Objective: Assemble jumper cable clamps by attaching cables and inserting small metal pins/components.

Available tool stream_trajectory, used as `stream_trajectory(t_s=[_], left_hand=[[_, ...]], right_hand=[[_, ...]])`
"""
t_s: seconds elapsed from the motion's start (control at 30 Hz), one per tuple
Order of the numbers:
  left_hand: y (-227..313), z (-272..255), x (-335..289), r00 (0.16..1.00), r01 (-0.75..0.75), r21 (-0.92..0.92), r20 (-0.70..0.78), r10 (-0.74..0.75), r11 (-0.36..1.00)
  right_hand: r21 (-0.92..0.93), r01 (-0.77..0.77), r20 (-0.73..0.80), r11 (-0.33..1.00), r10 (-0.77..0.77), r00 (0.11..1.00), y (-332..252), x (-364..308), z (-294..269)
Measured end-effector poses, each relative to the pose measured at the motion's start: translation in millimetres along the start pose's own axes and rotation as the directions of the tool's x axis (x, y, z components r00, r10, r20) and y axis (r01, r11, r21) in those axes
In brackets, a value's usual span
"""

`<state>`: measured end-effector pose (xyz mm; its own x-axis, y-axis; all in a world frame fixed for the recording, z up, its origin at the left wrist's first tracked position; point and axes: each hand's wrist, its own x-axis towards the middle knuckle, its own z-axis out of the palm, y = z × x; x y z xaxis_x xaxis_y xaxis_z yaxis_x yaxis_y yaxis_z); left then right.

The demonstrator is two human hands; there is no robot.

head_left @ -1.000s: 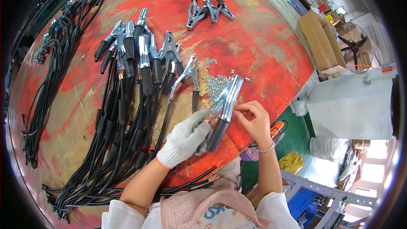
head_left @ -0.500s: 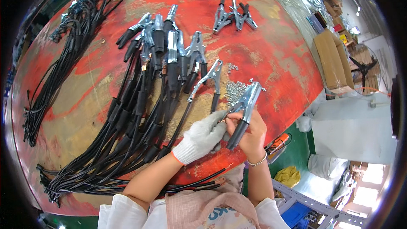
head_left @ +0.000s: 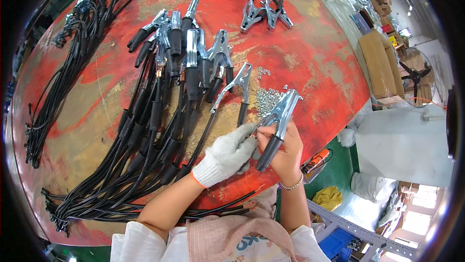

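A silver metal spring clamp [head_left: 286, 109] with a black handle sleeve is gripped in my bare right hand [head_left: 286, 154]. Its sleeve points down toward me. My left hand [head_left: 224, 156], in a white knit glove, is closed beside it, fingertips meeting those of my right hand at the clamp's other arm. A bit of copper shows between the fingertips; what exactly the glove pinches is hidden. Just beyond my hands lies a pile of small metal nuts [head_left: 268, 101]. To their left rests a clamp with a black cable [head_left: 235, 87].
More clamps [head_left: 192, 53] lie heaped on a thick bundle of black cables [head_left: 131, 165] to the left. Another cable bundle [head_left: 72, 78] lies farther left. Several loose clamps [head_left: 266, 14] sit at the far side of the red-stained table [head_left: 319, 63]. A cardboard box [head_left: 380, 63] stands off the right edge.
Both hands keep their hold, shifting slightly left together with the clamp. The view has moved a little. Nothing has visibly been let go.
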<state>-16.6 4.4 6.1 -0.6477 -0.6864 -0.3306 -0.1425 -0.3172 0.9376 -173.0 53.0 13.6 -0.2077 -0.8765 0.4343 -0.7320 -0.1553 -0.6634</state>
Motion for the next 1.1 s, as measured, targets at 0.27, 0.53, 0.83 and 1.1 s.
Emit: stream_trajectory(t_s=[0.27, 0.53, 0.83, 1.1], left_hand=[[-4, 1, 1, 0.999, -0.028, -0.001, -0.015, 0.028, 1.0], [4, 5, -3, 1.0, -0.005, 0.056, 0.024, 0.004, 0.998], [3, 5, -4, 0.998, -0.064, 0.084, 0.0, 0.064, 0.994], [13, -8, -5, 0.982, -0.086, 0.091, -0.158, 0.099, 0.992]], right_hand=[[0.027, -0.018, -0.002, 0.999, 0.018, 1.0, 6, -7, 3], [-0.055, 0.139, 0.008, 0.989, -0.139, 0.99, 11, -18, -12], [-0.143, 0.271, 0.041, 0.952, -0.268, 0.963, 19, -19, -21], [-0.049, 0.151, 0.093, 0.987, -0.146, 0.985, 18, -8, -31]])
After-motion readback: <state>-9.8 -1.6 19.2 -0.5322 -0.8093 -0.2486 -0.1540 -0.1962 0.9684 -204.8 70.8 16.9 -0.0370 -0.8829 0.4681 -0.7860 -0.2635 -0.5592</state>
